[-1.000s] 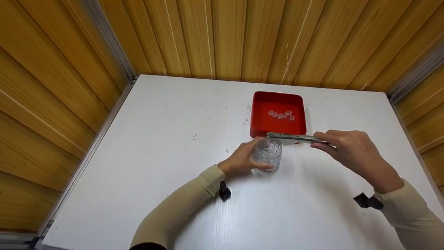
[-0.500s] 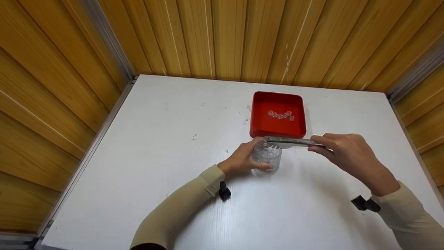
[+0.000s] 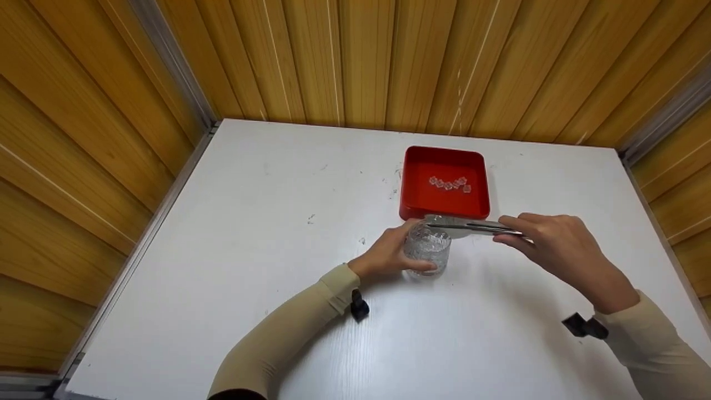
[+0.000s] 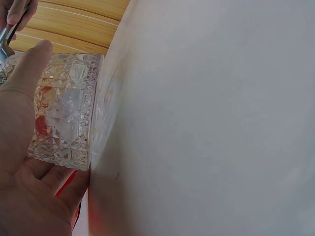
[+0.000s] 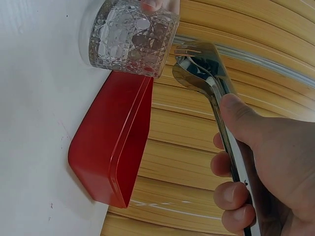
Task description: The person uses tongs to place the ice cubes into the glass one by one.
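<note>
My left hand (image 3: pixel 389 254) grips a clear cut-glass tumbler (image 3: pixel 430 258), fingers and thumb round its sides, as it stands upright on the white table. Clear lumps (image 4: pixel 66 118) show through its patterned wall in the left wrist view. My right hand (image 3: pixel 555 244) holds metal serving tongs (image 3: pixel 477 226) by the handles, nearly level, with their ends over the tumbler's mouth. One end is a spoon (image 5: pixel 191 76) and the other a fork (image 5: pixel 206 54), seen slightly apart in the right wrist view. No piece shows between them.
Just behind the tumbler sits a red square tray (image 3: pixel 408 194) with several small clear cubes (image 3: pixel 449 185) in it. Wood-look panels (image 3: pixel 366 61) wall in the back and sides of the white table (image 3: pixel 278 222).
My right hand has come slightly nearer and left, bringing the tong ends over the tumbler. The ends look a little more spread than half a second ago. My left hand stays put.
</note>
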{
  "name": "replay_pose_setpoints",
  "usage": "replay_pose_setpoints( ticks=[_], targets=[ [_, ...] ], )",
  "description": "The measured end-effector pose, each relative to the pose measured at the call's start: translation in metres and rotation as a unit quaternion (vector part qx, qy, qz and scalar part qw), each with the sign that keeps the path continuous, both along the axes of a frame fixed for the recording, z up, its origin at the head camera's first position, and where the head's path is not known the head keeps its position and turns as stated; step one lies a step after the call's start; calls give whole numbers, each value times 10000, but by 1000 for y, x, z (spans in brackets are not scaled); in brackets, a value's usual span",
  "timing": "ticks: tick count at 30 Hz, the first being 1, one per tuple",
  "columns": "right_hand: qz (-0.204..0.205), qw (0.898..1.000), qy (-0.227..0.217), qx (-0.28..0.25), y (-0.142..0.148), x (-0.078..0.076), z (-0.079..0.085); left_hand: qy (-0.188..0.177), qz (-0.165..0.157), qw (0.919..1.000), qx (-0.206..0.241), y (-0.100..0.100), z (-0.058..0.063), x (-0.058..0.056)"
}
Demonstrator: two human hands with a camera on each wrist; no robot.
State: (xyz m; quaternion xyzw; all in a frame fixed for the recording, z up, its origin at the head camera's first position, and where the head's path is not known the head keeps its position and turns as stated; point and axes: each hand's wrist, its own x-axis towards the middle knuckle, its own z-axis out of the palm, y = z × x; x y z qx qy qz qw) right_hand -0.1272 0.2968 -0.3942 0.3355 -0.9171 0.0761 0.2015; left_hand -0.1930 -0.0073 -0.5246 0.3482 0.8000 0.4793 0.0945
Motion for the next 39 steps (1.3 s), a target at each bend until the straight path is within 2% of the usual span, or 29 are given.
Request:
replay_pose_setpoints(
  ticks=[8,21,33,39],
  targets=[
    [9,9999,109,17,2,-16,9,39,119,9998,-147,0,-1,-1],
    [-475,9974,-432,315,8,-39,20,-105,-2,9999,-29,2,-2,0],
    [-997,9880,-950,702,14,-83,27,-213,78,9997,-94,2,0,1],
    [-1124,9853,-930,894,17,-103,26,-86,105,9998,-174,2,1,1]
  ],
)
